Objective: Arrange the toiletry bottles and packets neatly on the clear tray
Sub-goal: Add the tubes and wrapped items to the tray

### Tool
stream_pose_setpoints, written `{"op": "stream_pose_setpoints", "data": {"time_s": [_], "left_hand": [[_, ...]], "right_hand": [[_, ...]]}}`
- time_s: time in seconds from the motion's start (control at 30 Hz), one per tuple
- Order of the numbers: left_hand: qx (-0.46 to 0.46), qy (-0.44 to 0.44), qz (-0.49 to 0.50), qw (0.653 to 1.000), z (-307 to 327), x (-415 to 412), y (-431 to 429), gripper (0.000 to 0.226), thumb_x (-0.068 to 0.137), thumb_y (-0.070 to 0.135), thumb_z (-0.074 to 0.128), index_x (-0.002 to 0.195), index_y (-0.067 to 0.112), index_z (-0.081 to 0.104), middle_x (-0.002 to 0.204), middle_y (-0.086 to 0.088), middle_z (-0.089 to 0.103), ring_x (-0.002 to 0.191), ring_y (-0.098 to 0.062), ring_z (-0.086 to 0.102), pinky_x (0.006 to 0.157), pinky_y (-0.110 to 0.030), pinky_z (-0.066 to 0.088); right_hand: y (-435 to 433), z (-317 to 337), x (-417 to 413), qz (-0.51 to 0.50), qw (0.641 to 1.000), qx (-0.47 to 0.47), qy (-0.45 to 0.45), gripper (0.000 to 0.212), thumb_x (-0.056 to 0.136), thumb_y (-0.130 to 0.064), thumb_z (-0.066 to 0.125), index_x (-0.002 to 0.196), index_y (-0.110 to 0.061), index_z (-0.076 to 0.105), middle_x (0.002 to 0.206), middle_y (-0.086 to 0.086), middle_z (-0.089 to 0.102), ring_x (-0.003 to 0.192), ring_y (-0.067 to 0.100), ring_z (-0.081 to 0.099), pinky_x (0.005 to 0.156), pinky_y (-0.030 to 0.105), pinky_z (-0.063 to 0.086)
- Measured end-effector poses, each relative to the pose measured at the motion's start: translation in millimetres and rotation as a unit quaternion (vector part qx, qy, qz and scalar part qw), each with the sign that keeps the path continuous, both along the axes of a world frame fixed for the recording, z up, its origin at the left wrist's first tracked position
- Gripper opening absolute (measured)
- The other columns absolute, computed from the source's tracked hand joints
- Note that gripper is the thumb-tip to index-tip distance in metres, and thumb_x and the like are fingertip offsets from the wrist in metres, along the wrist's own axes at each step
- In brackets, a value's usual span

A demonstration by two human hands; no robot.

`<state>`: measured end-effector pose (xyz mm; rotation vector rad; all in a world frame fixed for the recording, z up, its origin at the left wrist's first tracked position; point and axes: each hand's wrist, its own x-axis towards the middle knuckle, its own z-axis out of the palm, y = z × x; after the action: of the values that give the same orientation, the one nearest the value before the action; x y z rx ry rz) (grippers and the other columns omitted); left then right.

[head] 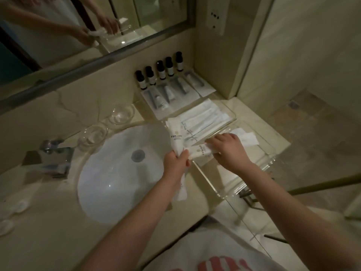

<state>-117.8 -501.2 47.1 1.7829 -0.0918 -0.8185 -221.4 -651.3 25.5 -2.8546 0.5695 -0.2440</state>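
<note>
A clear tray (230, 115) sits on the counter right of the sink, with several white packets (203, 120) lying side by side in it. My left hand (175, 161) is shut on a bunch of white packets (176, 139) that stick up above the fist and hang below it. My right hand (228, 151) presses a white packet (201, 151) at the tray's near edge, fingers curled over it. Behind the tray, several dark bottles (160, 71) with white labels stand in a row against the wall, with flat clear packets (175, 90) laid in front of them.
A white round sink (117, 173) with a chrome tap (52, 155) lies to the left. Two glass tumblers (121, 114) stand behind the sink. A second clear tray (254, 173) sits nearer me on the right. A mirror (78, 26) lines the wall; glass shower partition at right.
</note>
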Motion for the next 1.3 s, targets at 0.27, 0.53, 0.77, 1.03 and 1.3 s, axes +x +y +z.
{"op": "stream_pose_setpoints", "data": {"time_s": [0.27, 0.53, 0.77, 1.03, 1.3], "left_hand": [[0.081, -0.041, -0.105, 0.990, -13, -16, -23, 0.032, 0.088, 0.017, 0.058, 0.058, 0.012, 0.048, 0.052, 0.000, 0.047, 0.046, -0.012, 0.043, 0.039, -0.011, 0.035], [0.076, -0.048, -0.097, 0.991, -16, -1, -19, 0.032, 0.086, 0.022, 0.063, 0.058, 0.015, 0.048, 0.053, 0.000, 0.049, 0.048, -0.011, 0.044, 0.051, -0.021, 0.038], [0.061, -0.051, -0.102, 0.992, -14, 2, -23, 0.030, 0.088, 0.020, 0.060, 0.060, 0.014, 0.050, 0.056, 0.001, 0.049, 0.052, -0.010, 0.044, 0.053, -0.022, 0.037], [0.034, -0.022, -0.103, 0.994, -13, 13, -24, 0.022, 0.092, 0.024, 0.050, 0.076, 0.010, 0.056, 0.056, 0.002, 0.046, 0.042, -0.002, 0.040, 0.050, -0.017, 0.038], [-0.074, 0.028, -0.035, 0.996, 0, 15, -37, 0.022, 0.097, 0.019, 0.044, 0.096, 0.017, 0.065, 0.090, 0.004, 0.071, 0.087, -0.007, 0.065, 0.082, -0.024, 0.048]], "right_hand": [[-40, -36, -39, 0.019, 0.994, -0.095, 0.054, 0.041, 0.069, -0.004, 0.074, 0.102, -0.028, 0.070, 0.085, -0.002, 0.067, 0.080, 0.024, 0.062, 0.083, 0.041, 0.046], [-31, -48, -42, 0.065, 0.976, -0.072, 0.197, 0.059, 0.078, -0.026, 0.064, 0.134, -0.032, 0.047, 0.134, 0.013, 0.053, 0.122, 0.035, 0.052, 0.102, 0.055, 0.037], [-31, -48, -56, -0.062, 0.996, 0.016, 0.059, 0.037, 0.078, -0.025, 0.072, 0.115, -0.023, 0.066, 0.115, 0.014, 0.061, 0.093, 0.033, 0.061, 0.073, 0.041, 0.048], [-29, -65, -46, -0.028, 0.999, 0.031, 0.032, 0.023, 0.074, -0.021, 0.075, 0.097, -0.016, 0.070, 0.098, 0.012, 0.064, 0.076, 0.031, 0.064, 0.053, 0.030, 0.046], [-13, -29, -25, -0.105, 0.971, 0.201, -0.073, 0.030, 0.089, -0.028, 0.061, 0.116, -0.017, 0.063, 0.105, 0.003, 0.063, 0.091, 0.017, 0.058, 0.072, 0.033, 0.050]]}}
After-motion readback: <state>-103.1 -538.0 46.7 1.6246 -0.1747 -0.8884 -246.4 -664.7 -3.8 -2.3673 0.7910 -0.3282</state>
